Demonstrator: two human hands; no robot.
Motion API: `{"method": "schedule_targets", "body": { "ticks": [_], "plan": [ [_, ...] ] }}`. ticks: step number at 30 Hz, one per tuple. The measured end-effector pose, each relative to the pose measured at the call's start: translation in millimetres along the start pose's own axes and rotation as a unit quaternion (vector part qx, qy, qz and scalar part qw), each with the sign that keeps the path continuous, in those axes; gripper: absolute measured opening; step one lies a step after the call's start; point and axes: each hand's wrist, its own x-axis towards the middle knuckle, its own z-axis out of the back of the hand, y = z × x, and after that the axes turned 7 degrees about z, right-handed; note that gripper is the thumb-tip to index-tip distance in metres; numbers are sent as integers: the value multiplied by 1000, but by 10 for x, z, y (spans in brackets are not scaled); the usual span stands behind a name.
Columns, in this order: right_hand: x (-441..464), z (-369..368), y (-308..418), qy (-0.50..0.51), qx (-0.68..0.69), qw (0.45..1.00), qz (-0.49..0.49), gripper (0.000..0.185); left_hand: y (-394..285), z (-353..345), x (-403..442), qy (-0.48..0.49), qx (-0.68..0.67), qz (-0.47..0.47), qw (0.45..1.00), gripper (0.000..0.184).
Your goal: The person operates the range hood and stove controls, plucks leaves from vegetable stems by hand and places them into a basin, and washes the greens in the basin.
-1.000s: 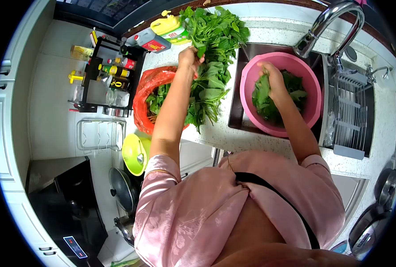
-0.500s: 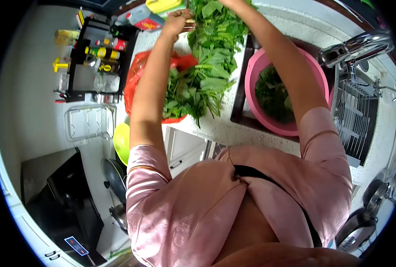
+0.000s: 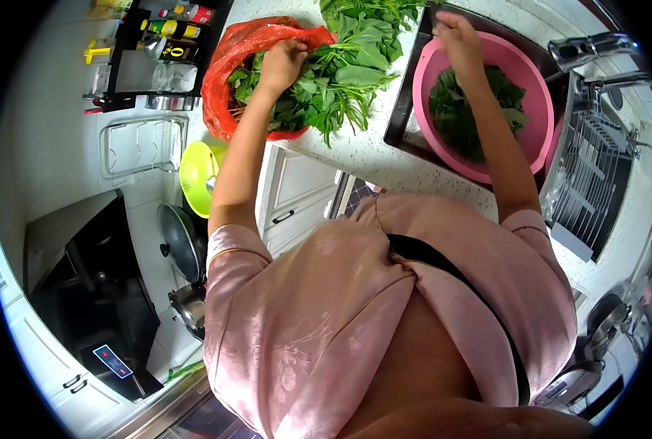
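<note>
My left hand [image 3: 282,64] is at the mouth of a red plastic bag [image 3: 216,88], its curled fingers closed on leafy greens. Stems and leaves [image 3: 348,95] spill from the bag onto the speckled counter. A further heap of greens [image 3: 370,25] lies beyond them. Over the far left rim of a pink basin [image 3: 534,80] is my right hand [image 3: 459,42], fingers stretched out and somewhat blurred, with nothing seen in them. Dark wet-looking leaves [image 3: 450,110] sit inside the basin, partly covered by my right forearm.
The basin stands in a dark sink [image 3: 403,121], with a chrome faucet [image 3: 589,51] and a dish rack [image 3: 597,168] to its right. On the left are a bottle shelf [image 3: 125,73], a lime-green bowl [image 3: 194,179] and a lidded pan [image 3: 180,238].
My left hand has come back from the far greens to the bag's mouth. My right hand has moved from the far heap to above the basin. The camera view has shifted too.
</note>
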Motion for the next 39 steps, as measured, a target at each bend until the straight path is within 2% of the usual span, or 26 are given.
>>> {"method": "schedule_targets", "body": {
  "ticks": [2,4,5,7,9,11,12,13,17,18,19,22,23,24,25,27,29,30,31,33,35,37,39],
  "plan": [
    [-250,115,-113,36,14,996,-83,23,44,-201,59,-30,22,-8,999,19],
    [-480,185,-87,34,22,994,-99,23,-29,-283,92,2,154,114,981,22],
    [-582,222,-70,37,31,992,-115,23,-42,-300,82,2,154,110,982,22],
    [-750,323,-64,39,23,992,-121,22,-199,-228,-18,74,198,110,971,23],
    [-894,433,-67,47,11,985,-166,20,-232,-167,-109,53,200,88,974,23],
    [-999,539,-24,44,-9,985,-166,19,-269,-4,-158,26,173,59,983,23],
    [-1048,587,3,46,-11,984,-169,18,-271,83,-209,-46,141,42,988,21],
    [-1092,626,19,49,-12,984,-173,18,-398,257,-270,-47,101,54,992,20],
    [-1198,655,22,55,3,983,-174,17,-550,681,-436,-210,81,-2,974,19],
    [-1221,632,35,68,11,983,-169,16,-598,754,-481,-221,83,17,972,19],
    [-1242,604,50,80,18,983,-164,15,-559,790,-516,-252,69,-28,965,21],
    [-1270,478,93,118,29,980,-157,13,-483,666,-609,-276,39,-10,960,18],
    [-1273,437,97,120,30,980,-154,13,-433,542,-630,-223,-162,-4,961,14],
    [-1278,398,101,138,49,979,-142,13,-402,430,-654,-159,-355,1,921,13],
    [-1280,357,124,154,67,977,-131,13,-408,345,-728,-142,-343,17,928,16],
    [-1284,296,226,165,73,973,-142,13,-458,123,-848,-109,-430,-4,896,18],
    [-1286,263,309,196,91,965,-146,14,-550,-72,-992,-79,-463,8,883,19],
    [-1286,256,315,208,97,963,-140,15,-596,-117,-1077,-33,-477,51,877,18],
    [-1291,248,347,207,95,964,-140,15,-738,-132,-1185,-5,-521,80,850,16],
    [-1287,237,443,225,86,962,-131,12,-768,-320,-1262,30,-557,76,827,15],
    [-1280,245,508,220,94,962,-131,11,-651,-610,-1260,55,-586,36,808,13],
    [-1259,263,538,207,113,965,-119,10,-729,-645,-1330,96,-642,70,758,13],
    [-1234,305,515,216,112,963,-116,12,-762,-639,-1357,116,-658,84,739,11]
  ]
}}
